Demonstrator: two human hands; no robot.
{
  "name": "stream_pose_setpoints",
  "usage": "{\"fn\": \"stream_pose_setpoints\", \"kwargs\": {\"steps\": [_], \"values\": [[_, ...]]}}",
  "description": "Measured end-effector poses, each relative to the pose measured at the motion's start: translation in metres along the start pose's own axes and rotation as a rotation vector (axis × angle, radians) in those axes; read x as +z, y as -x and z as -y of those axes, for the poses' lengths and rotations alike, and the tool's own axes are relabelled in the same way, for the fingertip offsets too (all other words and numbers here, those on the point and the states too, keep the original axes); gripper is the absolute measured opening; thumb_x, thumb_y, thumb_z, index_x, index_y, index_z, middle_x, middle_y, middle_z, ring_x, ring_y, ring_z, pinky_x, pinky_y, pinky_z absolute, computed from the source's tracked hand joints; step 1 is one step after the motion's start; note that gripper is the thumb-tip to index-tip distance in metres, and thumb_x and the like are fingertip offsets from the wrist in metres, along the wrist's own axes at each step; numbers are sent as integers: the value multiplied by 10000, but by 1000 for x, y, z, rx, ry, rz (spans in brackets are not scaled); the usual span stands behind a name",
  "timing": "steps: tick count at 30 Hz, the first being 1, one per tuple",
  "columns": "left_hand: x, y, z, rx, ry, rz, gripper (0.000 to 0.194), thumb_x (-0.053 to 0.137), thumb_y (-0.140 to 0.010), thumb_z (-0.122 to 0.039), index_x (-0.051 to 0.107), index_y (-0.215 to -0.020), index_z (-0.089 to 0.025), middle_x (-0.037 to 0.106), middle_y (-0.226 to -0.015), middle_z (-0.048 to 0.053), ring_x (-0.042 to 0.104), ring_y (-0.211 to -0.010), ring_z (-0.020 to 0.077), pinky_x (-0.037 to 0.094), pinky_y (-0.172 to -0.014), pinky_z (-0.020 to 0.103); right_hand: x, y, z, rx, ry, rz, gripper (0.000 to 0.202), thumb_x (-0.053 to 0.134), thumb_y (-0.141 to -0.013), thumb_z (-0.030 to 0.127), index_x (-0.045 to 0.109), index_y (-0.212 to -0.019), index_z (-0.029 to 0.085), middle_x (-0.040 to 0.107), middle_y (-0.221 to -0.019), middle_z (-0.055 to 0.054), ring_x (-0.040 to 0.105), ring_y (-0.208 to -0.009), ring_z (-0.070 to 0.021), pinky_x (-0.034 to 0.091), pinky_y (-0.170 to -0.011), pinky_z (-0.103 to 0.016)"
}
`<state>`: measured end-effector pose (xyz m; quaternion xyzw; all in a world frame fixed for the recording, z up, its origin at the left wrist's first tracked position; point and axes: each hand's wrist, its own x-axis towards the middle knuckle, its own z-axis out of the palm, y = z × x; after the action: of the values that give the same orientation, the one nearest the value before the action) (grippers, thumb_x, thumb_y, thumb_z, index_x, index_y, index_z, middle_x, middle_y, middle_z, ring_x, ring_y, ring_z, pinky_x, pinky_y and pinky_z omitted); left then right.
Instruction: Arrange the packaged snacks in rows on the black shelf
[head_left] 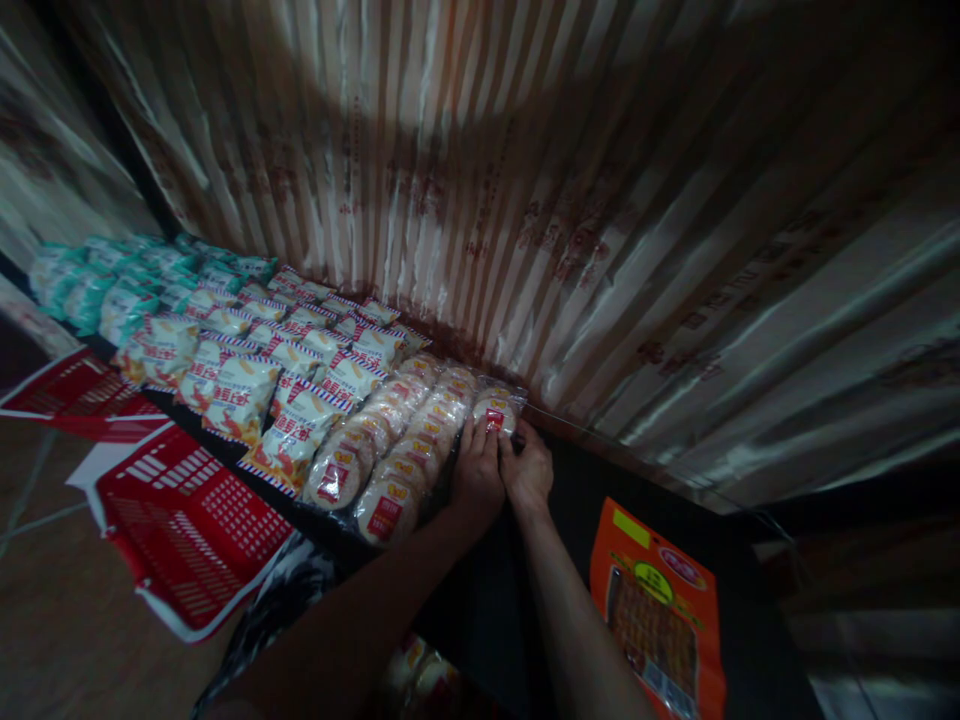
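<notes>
A clear-wrapped packet of round, pale rice crackers (pixel 497 400) with a red label lies at the back of the shelf, at the right end of the cracker rows. My left hand (pixel 480 472) has its fingers on the packet's near edge. From the right, my right hand (pixel 529 466) grips the same packet, its fingertips partly hidden. Just left of my hands, rows of matching cracker packets (pixel 388 508) stand leaning on one another.
White snack bags (pixel 238 395) with striped edges and teal-edged bags (pixel 127 308) fill the shelf's left part. An orange snack pouch (pixel 656 610) lies on the right. Red shopping baskets (pixel 199 520) are at the lower left. A pleated, printed curtain (pixel 465 200) hangs behind.
</notes>
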<state>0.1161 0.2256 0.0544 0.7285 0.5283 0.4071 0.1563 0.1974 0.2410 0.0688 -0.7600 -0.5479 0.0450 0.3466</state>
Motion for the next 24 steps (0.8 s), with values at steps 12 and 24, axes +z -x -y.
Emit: {"fn": "stream_pose_setpoints", "kwargs": {"steps": [12, 24], "values": [[-3, -1, -5, 43, -10, 6, 349, 348, -888, -112, 523, -1188, -79, 422, -1375, 149, 195, -1367, 257, 320, -1087, 480, -6, 3, -1, -3, -24, -22, 468, 480, -753, 314, 562, -1140, 64, 616, -1091, -191, 581, -949, -243, 423, -866, -375], [-33, 22, -24, 90, -38, 62, 312, 391, -867, -144, 582, -1106, -84, 522, -1273, 163, 344, -1305, 257, 338, -1076, 441, -32, 34, 8, -22, -81, -26, 351, 456, -743, 252, 637, -1006, 107, 630, -1046, -145, 555, -979, -224, 410, -894, -365]]}}
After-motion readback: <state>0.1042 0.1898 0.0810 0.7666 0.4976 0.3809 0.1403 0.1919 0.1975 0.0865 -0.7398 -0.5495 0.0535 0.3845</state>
